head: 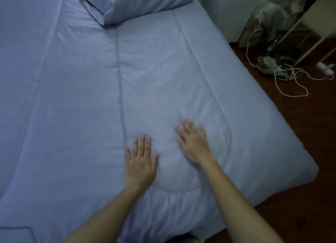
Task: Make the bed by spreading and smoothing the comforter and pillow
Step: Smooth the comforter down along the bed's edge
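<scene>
While no writing shows, left hand (141, 162) and right hand (193, 144) lie flat, fingers spread, on comforter (72, 97).

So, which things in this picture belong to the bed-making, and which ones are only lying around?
Part of the job:
- comforter, spread over the bed
- pillow at the far end
- left hand and right hand, both flat on the comforter

Just lying about:
- white cords on the floor
- green cloth bundle among the cords
- white cabinet beside the bed
</scene>
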Demonstrator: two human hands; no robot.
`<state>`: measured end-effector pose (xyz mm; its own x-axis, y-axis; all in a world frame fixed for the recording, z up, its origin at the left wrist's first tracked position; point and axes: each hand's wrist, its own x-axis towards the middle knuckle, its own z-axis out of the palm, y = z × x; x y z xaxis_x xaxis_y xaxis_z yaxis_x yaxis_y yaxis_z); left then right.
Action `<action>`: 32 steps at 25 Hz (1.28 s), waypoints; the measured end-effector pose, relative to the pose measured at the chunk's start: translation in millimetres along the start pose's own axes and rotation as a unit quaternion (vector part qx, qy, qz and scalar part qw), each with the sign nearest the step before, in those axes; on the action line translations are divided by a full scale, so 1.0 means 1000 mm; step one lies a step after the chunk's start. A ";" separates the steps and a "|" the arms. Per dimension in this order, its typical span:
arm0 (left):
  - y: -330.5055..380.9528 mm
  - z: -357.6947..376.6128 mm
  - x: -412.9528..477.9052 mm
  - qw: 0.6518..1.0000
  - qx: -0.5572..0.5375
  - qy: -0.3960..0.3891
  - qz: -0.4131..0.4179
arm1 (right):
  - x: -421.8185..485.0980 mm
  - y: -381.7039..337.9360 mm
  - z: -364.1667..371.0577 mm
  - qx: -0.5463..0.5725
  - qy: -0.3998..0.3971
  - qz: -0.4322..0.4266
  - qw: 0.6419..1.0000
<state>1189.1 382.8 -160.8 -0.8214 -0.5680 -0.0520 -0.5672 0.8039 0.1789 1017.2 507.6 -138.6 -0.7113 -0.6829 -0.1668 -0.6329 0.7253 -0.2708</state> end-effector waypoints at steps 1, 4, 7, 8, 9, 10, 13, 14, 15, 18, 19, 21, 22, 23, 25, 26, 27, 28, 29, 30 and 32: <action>0.021 0.004 0.004 1.000 0.001 0.007 -0.014 | 0.000 0.010 0.001 -0.030 -0.020 -0.050 0.998; 0.083 0.013 0.017 0.999 0.007 0.016 -0.049 | -0.005 0.101 -0.018 -0.039 0.023 -0.008 0.999; 0.152 0.024 0.026 0.998 -0.005 0.017 -0.059 | -0.026 0.226 -0.038 -0.039 0.090 0.104 0.990; 0.171 0.028 0.029 0.998 -0.010 0.017 -0.053 | -0.038 0.262 -0.043 -0.010 0.099 0.141 0.985; 0.186 0.031 0.031 0.999 -0.013 0.017 -0.043 | -0.050 0.288 -0.045 0.028 0.112 0.185 0.976; 0.199 0.035 0.032 0.999 -0.012 0.014 -0.029 | -0.062 0.320 -0.042 0.090 0.105 0.242 0.960; 0.215 0.040 0.034 1.000 -0.003 0.007 0.004 | -0.087 0.369 -0.043 0.260 -0.036 0.344 0.901; 0.216 0.039 0.034 1.000 0.002 -0.007 0.021 | -0.088 0.373 -0.044 0.280 -0.068 0.345 0.893; 0.217 0.037 0.032 0.999 0.005 -0.030 0.045 | -0.085 0.370 -0.051 0.274 -0.095 0.341 0.894; 0.230 0.014 0.039 0.986 0.005 -0.115 0.123 | -0.070 0.340 -0.077 0.192 -0.103 0.395 0.892; 0.237 0.004 0.044 0.983 -0.003 -0.125 0.135 | -0.066 0.325 -0.089 0.189 -0.090 0.403 0.891; 0.254 -0.027 0.055 0.986 -0.034 -0.093 0.133 | -0.060 0.290 -0.119 0.215 -0.042 0.362 0.906; 0.264 -0.045 0.062 0.988 -0.056 -0.078 0.123 | -0.058 0.272 -0.137 0.241 -0.021 0.328 0.913; 0.274 -0.064 0.070 0.987 -0.086 -0.069 0.113 | -0.058 0.253 -0.158 0.256 -0.001 0.282 0.925; 0.296 -0.107 0.080 0.981 -0.162 -0.056 0.090 | -0.060 0.221 -0.208 0.279 0.050 0.206 0.936; 0.307 -0.128 0.084 0.975 -0.205 -0.050 0.071 | -0.063 0.206 -0.234 0.300 0.072 0.174 0.935; 0.317 -0.148 0.089 0.966 -0.250 -0.039 0.059 | -0.063 0.195 -0.258 0.320 0.096 0.140 0.932; 0.327 -0.168 0.094 0.953 -0.298 -0.024 0.056 | -0.064 0.186 -0.282 0.337 0.122 0.111 0.927; 0.338 -0.185 0.098 0.936 -0.346 -0.010 0.057 | -0.065 0.180 -0.303 0.353 0.147 0.087 0.920; 0.350 -0.203 0.101 0.916 -0.396 0.009 0.062 | -0.068 0.177 -0.325 0.366 0.174 0.065 0.912; 0.374 -0.229 0.101 0.866 -0.492 0.052 0.068 | -0.074 0.179 -0.358 0.393 0.212 0.039 0.894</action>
<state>907.6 585.3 126.0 -0.8380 -0.5335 0.1145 -0.0984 0.3541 0.9300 846.7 719.3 164.5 -0.9010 -0.4185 0.1144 -0.2841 0.3697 -0.8846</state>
